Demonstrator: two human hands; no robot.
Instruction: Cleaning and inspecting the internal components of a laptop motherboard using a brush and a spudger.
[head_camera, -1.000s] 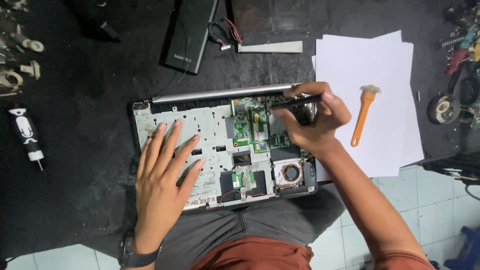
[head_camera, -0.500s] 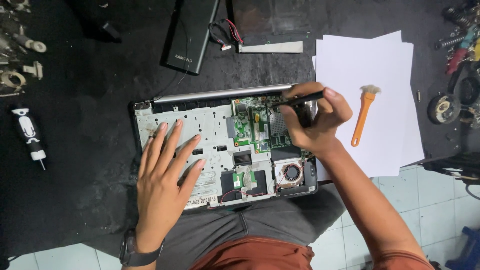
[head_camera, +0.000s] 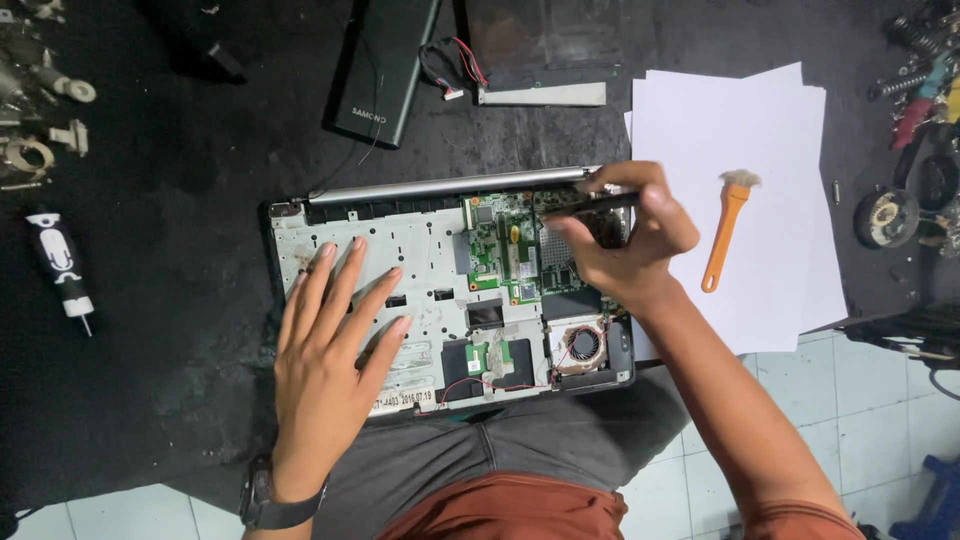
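Note:
An opened laptop base (head_camera: 420, 250) lies on the black table edge, its silver metal frame, green circuit board (head_camera: 505, 250) and small fan (head_camera: 583, 345) exposed. My left hand (head_camera: 330, 350) rests flat on the left part of the frame, fingers spread. My right hand (head_camera: 625, 235) grips a thin black tool (head_camera: 590, 204), held sideways with its tip over the upper right part of the board. The hand covers the laptop's upper right corner.
White paper sheets (head_camera: 740, 130) lie to the right with an orange brush (head_camera: 728, 225) on them. A black battery pack (head_camera: 385, 65) and a dark panel with wires (head_camera: 540, 45) lie behind. A screwdriver (head_camera: 62, 265) and metal parts (head_camera: 30, 150) sit left; tools (head_camera: 915, 100) right.
My right hand has drawn the black tool slightly left and lower over the board. My left hand stays flat on the frame.

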